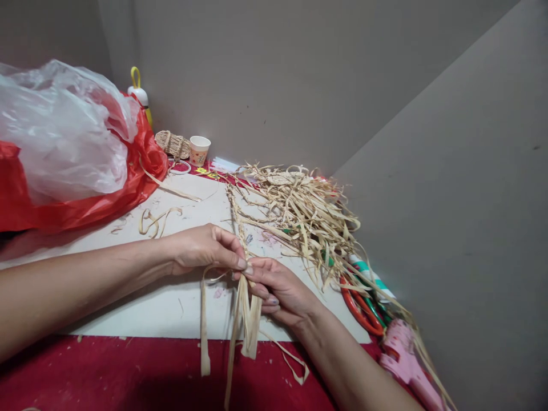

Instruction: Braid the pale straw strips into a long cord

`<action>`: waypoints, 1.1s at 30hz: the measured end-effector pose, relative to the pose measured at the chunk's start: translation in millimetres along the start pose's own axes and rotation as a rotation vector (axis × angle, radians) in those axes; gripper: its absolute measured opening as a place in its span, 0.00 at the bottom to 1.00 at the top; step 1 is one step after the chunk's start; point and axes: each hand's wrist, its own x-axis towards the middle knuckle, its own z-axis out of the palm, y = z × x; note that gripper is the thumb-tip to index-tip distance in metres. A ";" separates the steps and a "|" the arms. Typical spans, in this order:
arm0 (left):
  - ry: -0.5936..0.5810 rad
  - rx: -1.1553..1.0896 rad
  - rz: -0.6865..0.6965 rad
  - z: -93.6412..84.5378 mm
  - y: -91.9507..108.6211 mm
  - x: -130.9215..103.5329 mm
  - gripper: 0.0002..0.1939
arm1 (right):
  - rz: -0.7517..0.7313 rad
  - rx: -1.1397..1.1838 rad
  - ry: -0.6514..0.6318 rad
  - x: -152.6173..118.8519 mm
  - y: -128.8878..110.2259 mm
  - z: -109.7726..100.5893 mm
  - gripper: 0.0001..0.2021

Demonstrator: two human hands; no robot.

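A narrow braid of dried straw runs from the far side of the white board down to my fingers. My left hand pinches it between thumb and fingertips. Close against it, my right hand grips the same straw just below, thumb beside thumb. Loose flat straw strands hang from the pinch toward the table edge, and one bent strand loops out to the left. The palms and some fingertips are hidden.
A big heap of dried straw lies right of the braid. Red-handled scissors and a pink glue gun rest near the right wall. At the left sit a red and white plastic bag, a woven straw sole and a paper cup.
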 end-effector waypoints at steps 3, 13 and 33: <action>0.026 -0.044 -0.012 3.4 -2.5 -0.6 0.08 | 0.000 -0.010 0.003 -1.1 0.7 0.9 0.07; -0.076 -0.074 -0.037 -8.8 2.6 1.8 0.08 | 0.010 0.017 -0.004 -3.8 -1.3 -1.0 0.07; -0.255 0.515 -0.079 -30.4 41.0 -15.7 0.06 | -0.025 0.140 -0.038 -5.8 -6.4 0.3 0.05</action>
